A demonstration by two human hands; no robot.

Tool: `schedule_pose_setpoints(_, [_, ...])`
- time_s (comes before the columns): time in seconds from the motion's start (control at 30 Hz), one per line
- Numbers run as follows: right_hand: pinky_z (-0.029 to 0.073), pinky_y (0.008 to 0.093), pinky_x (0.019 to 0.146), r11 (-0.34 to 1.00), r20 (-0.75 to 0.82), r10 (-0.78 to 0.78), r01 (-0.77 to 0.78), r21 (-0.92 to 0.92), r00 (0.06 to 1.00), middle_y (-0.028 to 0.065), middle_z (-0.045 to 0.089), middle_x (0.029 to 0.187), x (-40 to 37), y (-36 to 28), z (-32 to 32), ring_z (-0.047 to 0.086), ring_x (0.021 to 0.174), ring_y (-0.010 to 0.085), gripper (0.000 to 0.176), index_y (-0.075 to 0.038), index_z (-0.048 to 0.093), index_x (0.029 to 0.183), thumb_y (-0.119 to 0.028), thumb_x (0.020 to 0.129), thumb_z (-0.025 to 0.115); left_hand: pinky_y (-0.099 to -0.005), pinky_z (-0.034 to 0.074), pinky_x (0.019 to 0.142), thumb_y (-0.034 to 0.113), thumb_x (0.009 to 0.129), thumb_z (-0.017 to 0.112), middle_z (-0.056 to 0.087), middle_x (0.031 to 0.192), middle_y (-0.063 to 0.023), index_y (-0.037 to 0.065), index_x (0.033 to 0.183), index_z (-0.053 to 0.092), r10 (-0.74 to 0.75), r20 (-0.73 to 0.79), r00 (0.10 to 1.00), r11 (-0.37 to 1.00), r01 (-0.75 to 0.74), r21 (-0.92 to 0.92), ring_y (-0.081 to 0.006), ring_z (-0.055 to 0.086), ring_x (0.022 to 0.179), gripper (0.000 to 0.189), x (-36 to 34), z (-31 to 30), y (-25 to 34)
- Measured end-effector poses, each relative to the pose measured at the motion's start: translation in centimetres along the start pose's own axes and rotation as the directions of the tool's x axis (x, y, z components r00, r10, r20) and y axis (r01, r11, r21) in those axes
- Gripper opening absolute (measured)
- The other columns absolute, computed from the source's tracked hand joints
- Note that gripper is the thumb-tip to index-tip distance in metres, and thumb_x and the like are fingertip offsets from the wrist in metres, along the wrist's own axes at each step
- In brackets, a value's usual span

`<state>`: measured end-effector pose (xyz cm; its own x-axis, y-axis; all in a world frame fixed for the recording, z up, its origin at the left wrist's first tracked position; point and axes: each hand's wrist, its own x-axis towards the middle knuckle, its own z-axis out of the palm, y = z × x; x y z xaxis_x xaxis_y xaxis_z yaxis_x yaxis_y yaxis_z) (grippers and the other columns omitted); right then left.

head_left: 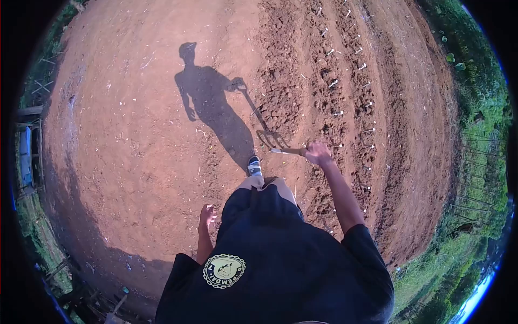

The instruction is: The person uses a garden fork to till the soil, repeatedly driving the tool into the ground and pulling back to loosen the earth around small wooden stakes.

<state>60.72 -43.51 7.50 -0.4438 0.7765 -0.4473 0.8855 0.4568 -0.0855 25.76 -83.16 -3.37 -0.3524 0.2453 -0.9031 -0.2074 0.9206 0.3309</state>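
Note:
My right hand (318, 153) is closed around the wooden handle of a garden fork (292, 151), out in front of me to the right. The fork's curved tines point away to the left, close to the soil and partly merged with their own shadow. Low at my left side hangs my left hand (207, 214), its fingers loosely bent and apart, with nothing visible in it. Below the fork lies reddish-brown soil (232, 178). One shoe (254, 166) shows on the ground, left of the fork.
Rows of loosened, clumpy soil (329, 97) with small white bits run away on the right. My shadow (216, 102), with the fork's shadow, stretches ahead. Green plants (475, 135) border the plot at right. A wooden structure (27, 146) stands at the far left.

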Motion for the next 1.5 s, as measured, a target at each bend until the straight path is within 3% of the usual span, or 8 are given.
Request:
schedule_pose_setpoints(0.07, [0.046,0.0362,0.051,0.992,-0.281,-0.102,0.075,-0.106,0.954,0.0121,0.055,0.058,1.0,0.0,4.1,0.054,0.053,0.0241,0.044,-0.009,0.062,0.093,-0.042,0.084,0.035,-0.0299,0.046,0.052,0.026,0.086,0.049,0.060,0.083,-0.0033,0.016,0.108,0.048,0.049,-0.007,0.999,0.999,-0.050,-0.016,-0.0147,0.058,0.061,0.025,-0.8,0.5,1.7])
schedule_pose_setpoints(0.3, [0.044,0.0450,0.077,0.986,0.196,-0.031,-0.002,0.168,0.980,0.0269,0.059,0.085,0.7,-0.8,-0.7,0.058,0.083,0.0362,0.056,0.002,0.062,0.084,-0.045,0.083,0.033,-0.0294,0.044,0.046,0.023,0.085,0.051,0.058,0.080,-0.0049,0.014,0.107,0.050,0.297,0.048,0.954,0.949,-0.289,-0.124,-0.0139,0.055,0.058,0.024,0.7,2.3,1.9])
schedule_pose_setpoints(0.53, [0.045,0.0409,0.052,0.978,0.099,-0.083,0.063,0.197,0.992,0.0170,0.054,0.055,-0.3,-0.8,-6.2,0.052,0.049,0.0268,0.050,0.001,0.059,0.069,-0.040,0.081,0.033,-0.0320,0.044,0.044,0.021,0.089,0.045,0.058,0.076,-0.0071,0.013,0.101,0.049,0.204,0.095,0.974,0.962,-0.181,-0.202,-0.0141,0.053,0.053,0.015,2.4,2.4,-2.8])
schedule_pose_setpoints(0.7, [0.025,0.0360,0.028,0.974,0.027,-0.104,0.096,0.203,0.994,0.0012,0.033,0.036,-2.0,-1.0,-10.2,0.023,0.030,0.0153,0.046,-0.004,0.055,0.060,-0.038,0.080,0.032,-0.0356,0.045,0.048,0.020,0.089,0.044,0.056,0.071,-0.0052,0.015,0.101,0.048,0.093,0.124,0.988,0.996,-0.092,-0.013,-0.0150,0.051,0.052,0.015,0.6,2.2,-0.8])
schedule_pose_setpoints(0.93, [0.042,0.0424,0.077,0.997,0.172,-0.013,-0.001,0.082,0.985,0.0240,0.057,0.083,1.0,-1.8,-4.1,0.055,0.084,0.0299,0.057,-0.001,0.062,0.089,-0.050,0.080,0.035,-0.0271,0.045,0.050,0.024,0.085,0.049,0.055,0.074,-0.0037,0.013,0.106,0.048,0.056,0.176,0.983,0.960,-0.005,-0.279,-0.0128,0.054,0.059,0.024,2.0,1.8,4.7])
schedule_pose_setpoints(1.03, [0.040,0.0395,0.084,0.995,0.354,0.049,-0.076,0.062,0.934,0.0243,0.056,0.099,2.2,-1.2,-5.6,0.053,0.096,0.0318,0.058,0.001,0.060,0.097,-0.047,0.081,0.031,-0.0236,0.043,0.046,0.021,0.084,0.050,0.055,0.074,-0.0041,0.013,0.104,0.050,0.238,-0.029,0.971,0.941,-0.238,-0.242,-0.0111,0.054,0.060,0.022,3.0,2.4,6.1])
schedule_pose_setpoints(1.33, [0.037,0.0387,0.087,0.995,0.409,0.095,-0.101,-0.008,0.907,0.0201,0.054,0.105,3.3,-1.5,-7.5,0.052,0.100,0.0280,0.060,0.000,0.056,0.105,-0.049,0.085,0.026,-0.0264,0.043,0.043,0.021,0.083,0.052,0.057,0.075,-0.0059,0.012,0.101,0.051,0.145,-0.004,0.989,0.988,-0.144,-0.062,-0.0136,0.054,0.055,0.020,3.1,2.9,5.9])
schedule_pose_setpoints(1.5, [0.038,0.0378,0.086,0.990,0.356,0.109,-0.132,0.041,0.928,0.0195,0.056,0.103,3.4,-1.1,-6.2,0.052,0.099,0.0285,0.058,-0.001,0.057,0.103,-0.048,0.084,0.027,-0.0296,0.047,0.066,0.020,0.081,0.054,0.060,0.086,-0.0069,0.008,0.098,0.055,0.404,0.033,0.914,0.910,-0.398,-0.116,-0.0155,0.057,0.077,0.021,7.0,2.7,0.0])
